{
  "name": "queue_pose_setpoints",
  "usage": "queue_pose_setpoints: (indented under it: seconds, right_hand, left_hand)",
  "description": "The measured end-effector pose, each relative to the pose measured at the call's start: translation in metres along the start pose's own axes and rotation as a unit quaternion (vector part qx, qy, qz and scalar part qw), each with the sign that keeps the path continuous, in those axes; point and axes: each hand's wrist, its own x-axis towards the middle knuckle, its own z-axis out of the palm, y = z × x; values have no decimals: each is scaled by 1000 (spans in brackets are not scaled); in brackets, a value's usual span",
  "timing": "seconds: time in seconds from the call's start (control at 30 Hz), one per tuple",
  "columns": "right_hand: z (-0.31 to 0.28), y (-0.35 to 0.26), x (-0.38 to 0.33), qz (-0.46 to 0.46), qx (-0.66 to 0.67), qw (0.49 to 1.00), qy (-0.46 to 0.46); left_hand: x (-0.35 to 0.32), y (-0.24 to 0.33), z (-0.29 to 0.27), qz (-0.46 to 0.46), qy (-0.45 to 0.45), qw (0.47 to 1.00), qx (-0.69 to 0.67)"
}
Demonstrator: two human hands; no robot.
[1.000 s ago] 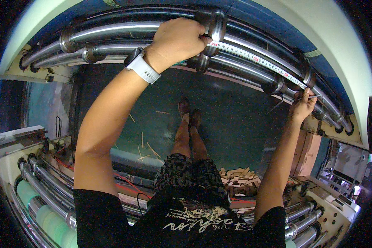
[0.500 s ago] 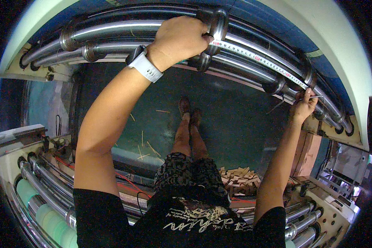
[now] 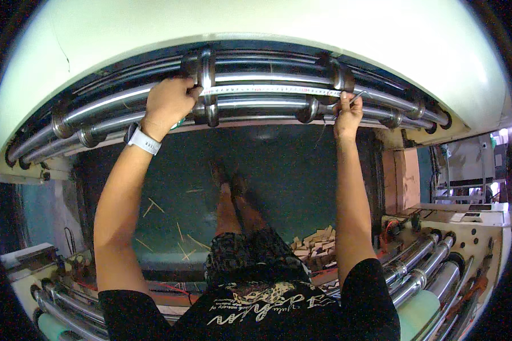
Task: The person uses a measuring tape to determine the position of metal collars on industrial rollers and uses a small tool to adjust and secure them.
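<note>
Shirt fabric, black with a pale printed design (image 3: 267,307), filled the nearest part of what we saw, with patterned shorts (image 3: 250,258) just beyond it and our bare legs running down to dark shoes (image 3: 226,176) on the dark green floor (image 3: 301,182). Thin pale splinters (image 3: 153,206) lay scattered on that floor to our left, and a heap of small wooden offcuts (image 3: 315,244) sat near our right thigh. Low on both sides we saw banks of shiny rollers (image 3: 423,273), those on the right next to a cream control housing (image 3: 466,219). Both our forearms rose from the lower edge toward the machine's upper shafts. A white watch (image 3: 142,140) circled our left wrist. Our left hand (image 3: 169,102) was closed, pinching one end of a measuring tape (image 3: 267,90) against a steel collar (image 3: 206,85) on the polished shafts (image 3: 256,105). The tape ran straight to the right along the shafts, pulled taut. Our right hand (image 3: 347,111) was closed too, fingers pinched on the tape's other end just beside a second collar (image 3: 338,74); something thin stuck out of that hand, and we could not tell what it was. Farthest off, the cream machine cover (image 3: 267,28) arched over the shafts.
</note>
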Motion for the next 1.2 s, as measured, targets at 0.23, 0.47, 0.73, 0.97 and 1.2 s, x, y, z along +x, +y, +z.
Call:
queue_pose_setpoints:
  seconds: [0.23,0.47,0.73,0.97,1.2]
  right_hand:
    - [-1,1,-16,98,118,988,24]
    - [0,22,-27,258,164,952,11]
    - [1,31,-24,298,233,926,-6]
    - [4,32,-22,287,223,932,1]
    - [3,30,-24,290,236,927,-21]
  left_hand:
    - [-4,6,-6,-7,11,1000,-12]
    - [-4,0,6,-1,21,999,-27]
    - [-4,1,2,13,35,999,-18]
    - [-1,0,1,11,16,1000,-12]
    - [-3,2,1,18,40,999,-25]
